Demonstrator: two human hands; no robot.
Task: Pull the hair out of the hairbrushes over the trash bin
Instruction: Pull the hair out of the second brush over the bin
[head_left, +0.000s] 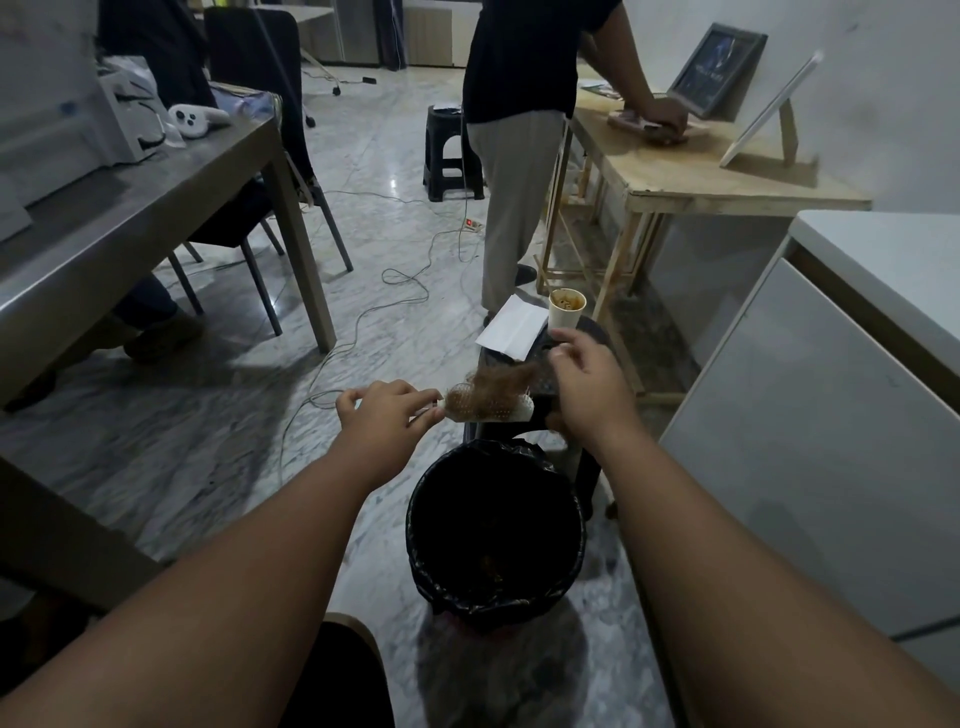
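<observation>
Hairbrush (493, 409) gripped in left hand (384, 413); right hand (587, 382) pinches its hair (501, 383).

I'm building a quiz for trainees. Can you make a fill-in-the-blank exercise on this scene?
The left hand grips the hairbrush by its ____.
The right hand pinches the hair; the trash bin nearby is lined with a ____ bag.
On the stool, a paper ____ stands beside white paper.
Missing: handle; black; cup.
</observation>
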